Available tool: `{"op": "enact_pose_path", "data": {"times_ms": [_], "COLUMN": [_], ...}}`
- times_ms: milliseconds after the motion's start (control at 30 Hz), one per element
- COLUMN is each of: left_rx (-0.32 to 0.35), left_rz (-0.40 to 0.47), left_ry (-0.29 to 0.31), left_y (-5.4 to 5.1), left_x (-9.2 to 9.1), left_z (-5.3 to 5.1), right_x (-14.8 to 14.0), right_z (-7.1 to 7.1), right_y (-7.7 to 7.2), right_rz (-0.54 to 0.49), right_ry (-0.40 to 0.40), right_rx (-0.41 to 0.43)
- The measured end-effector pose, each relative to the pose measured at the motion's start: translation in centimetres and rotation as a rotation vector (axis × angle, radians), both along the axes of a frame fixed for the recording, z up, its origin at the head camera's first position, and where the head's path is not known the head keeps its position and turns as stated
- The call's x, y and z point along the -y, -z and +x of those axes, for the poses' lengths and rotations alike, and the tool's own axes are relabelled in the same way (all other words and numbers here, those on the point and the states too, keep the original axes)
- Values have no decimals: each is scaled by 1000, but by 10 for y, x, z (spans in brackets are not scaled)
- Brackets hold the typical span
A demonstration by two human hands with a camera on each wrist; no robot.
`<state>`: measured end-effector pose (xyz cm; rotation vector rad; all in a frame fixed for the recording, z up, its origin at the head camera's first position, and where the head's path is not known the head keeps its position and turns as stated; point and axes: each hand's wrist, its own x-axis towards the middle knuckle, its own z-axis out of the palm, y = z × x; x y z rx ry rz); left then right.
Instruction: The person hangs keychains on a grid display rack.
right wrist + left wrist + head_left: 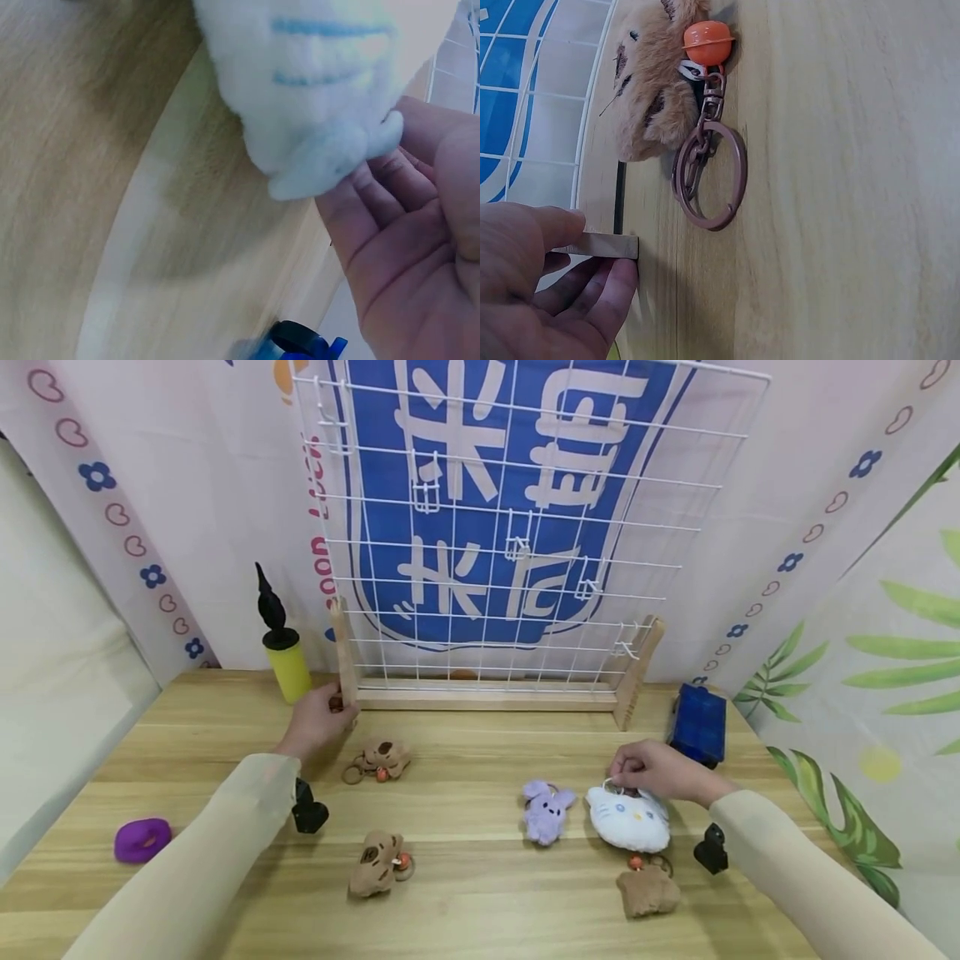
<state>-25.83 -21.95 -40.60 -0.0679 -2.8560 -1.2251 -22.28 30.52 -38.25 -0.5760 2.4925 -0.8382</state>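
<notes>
My left hand [318,720] pinches the wooden foot [609,245] of a white wire grid rack [480,539], thumb on one side and fingers on the other. Near it on the table lies a brown plush keychain [387,758] with an orange bell and a bronze ring [739,169]. My right hand [663,770] grips the top of a white plush cat-head keychain [628,820], whose blue whiskers and pale bow [322,161] show in the right wrist view. To its left is a purple plush keychain [547,814]; just below is another brown plush keychain [648,893].
Another brown plush keychain [375,866] lies at the front. A purple ring-shaped object [142,840] sits at the left. Behind my left hand stands a yellow pump [287,670] with a black top. A blue box [699,724] is at the back right. Small white hooks [427,496] hang on the grid.
</notes>
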Motion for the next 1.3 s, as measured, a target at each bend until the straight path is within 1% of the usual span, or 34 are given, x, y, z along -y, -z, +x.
{"op": "enact_pose_path", "data": {"times_ms": [133, 333, 400, 500, 600, 800, 1000, 1133, 1300], "left_rx": [6, 2, -3, -5, -9, -13, 11, 7, -10], "left_rz": [0, 2, -1, -8, -15, -9, 1, 2, 2], "left_ry": [1, 4, 5, 6, 10, 11, 3, 6, 12], "left_y": [1, 1, 0, 0, 0, 0, -4, -3, 1], "left_x": [0, 1, 1, 1, 2, 0, -2, -1, 0], "left_z": [0, 0, 0, 0, 0, 2, 5, 4, 3], "right_x": [-5, -7, -7, -7, -7, -8, -8, -7, -1], "right_z": [-1, 0, 0, 1, 2, 6, 7, 8, 10], "right_y": [1, -1, -2, -3, -3, -5, -5, -11, -21], "right_rz": [-42, -127, -156, -204, -257, -333, -426, -480, -483], "right_ry": [40, 155, 182, 200, 212, 246, 289, 289, 290], "right_rx": [31, 98, 117, 144, 154, 143, 143, 159, 130]}}
